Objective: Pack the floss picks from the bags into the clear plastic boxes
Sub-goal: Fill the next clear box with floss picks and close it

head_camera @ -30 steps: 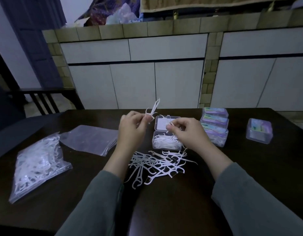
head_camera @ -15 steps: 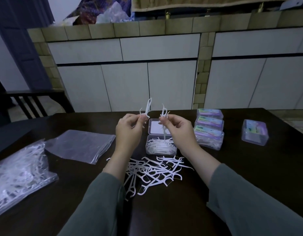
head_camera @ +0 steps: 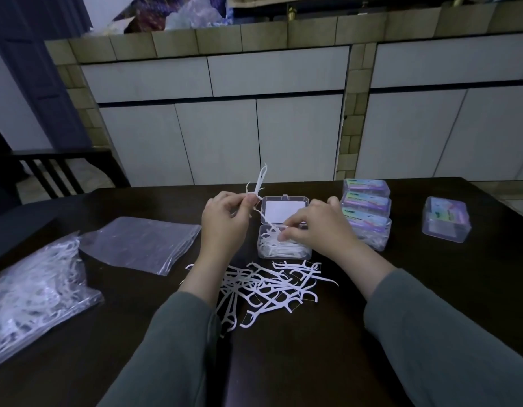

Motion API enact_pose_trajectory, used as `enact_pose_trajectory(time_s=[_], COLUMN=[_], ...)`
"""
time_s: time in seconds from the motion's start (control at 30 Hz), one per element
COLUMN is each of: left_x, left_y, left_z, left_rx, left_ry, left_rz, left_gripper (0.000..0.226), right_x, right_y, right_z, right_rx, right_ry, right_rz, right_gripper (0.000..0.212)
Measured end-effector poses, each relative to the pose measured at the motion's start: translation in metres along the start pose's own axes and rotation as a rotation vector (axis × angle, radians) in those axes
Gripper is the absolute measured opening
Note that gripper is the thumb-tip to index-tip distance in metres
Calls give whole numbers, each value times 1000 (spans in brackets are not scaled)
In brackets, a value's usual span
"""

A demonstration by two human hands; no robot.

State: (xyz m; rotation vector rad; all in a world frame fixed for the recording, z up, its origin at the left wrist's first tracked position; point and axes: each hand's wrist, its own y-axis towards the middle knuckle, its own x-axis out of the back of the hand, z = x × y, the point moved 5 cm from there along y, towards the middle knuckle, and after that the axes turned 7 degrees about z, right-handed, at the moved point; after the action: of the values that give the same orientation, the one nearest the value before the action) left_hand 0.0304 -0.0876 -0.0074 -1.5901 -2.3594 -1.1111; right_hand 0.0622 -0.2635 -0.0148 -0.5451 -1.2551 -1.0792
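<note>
An open clear plastic box (head_camera: 308,254) sits mid-table, its lid (head_camera: 284,210) laid back, white floss picks inside. My right hand (head_camera: 319,227) reaches down into it, fingertips pinching a floss pick (head_camera: 267,223) among those in the box. My left hand (head_camera: 225,224) is raised just left of the box and pinches a few floss picks (head_camera: 258,183) that stick upward. A loose pile of floss picks (head_camera: 266,286) lies on the dark table (head_camera: 430,289) in front of the box. A full bag of floss picks (head_camera: 34,292) lies at the far left.
Flat empty plastic bags (head_camera: 139,243) lie left of my left hand. Three closed, filled boxes (head_camera: 367,212) are stacked right of the open box, and one more closed box (head_camera: 446,219) stands further right. White cabinets are behind the table, a dark chair at back left.
My right hand, which held a pick upright above the box, has gone down into the box with it. My left hand stays raised with its picks.
</note>
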Motion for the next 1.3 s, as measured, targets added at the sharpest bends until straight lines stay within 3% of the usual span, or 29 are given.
enact_pose_trajectory(time_s=[0.13,0.23,0.33,0.47,0.6,0.73,0.9,1.17,1.3], left_x=[-1,-1,-4,-22,-50,-48,-37,-39,-43], left_y=[0,-1,-3,-10,-16,-15,-14,-18,-18], left_z=[1,1,-5,-27,-34,-24,-28,-25,-26], left_rx=[0,13,10,-80,-243,-205,-235,-140,-182], left_ry=[8,10,-34,-124,170,425,593,453,554], left_rz=[15,18,32,124,317,428,421,426,435], left_gripper=[17,18,14,11,19,27,29,35,32], right_x=[4,12,13,6,5,4,6,6,-1], right_y=[-2,-7,-15,-22,-23,-25,-28,-32,-29], right_z=[4,-1,-14,-22,-23,-32,-30,-26,-21], right_rx=[40,6,-80,-111,-100,-168,-155,-142,-75], right_ry=[-105,-8,89,-61,-95,5,22,30,-116], right_rz=[39,10,70,181,161,198,201,216,234], right_gripper=[36,38,62,91,80,74,72,77,83])
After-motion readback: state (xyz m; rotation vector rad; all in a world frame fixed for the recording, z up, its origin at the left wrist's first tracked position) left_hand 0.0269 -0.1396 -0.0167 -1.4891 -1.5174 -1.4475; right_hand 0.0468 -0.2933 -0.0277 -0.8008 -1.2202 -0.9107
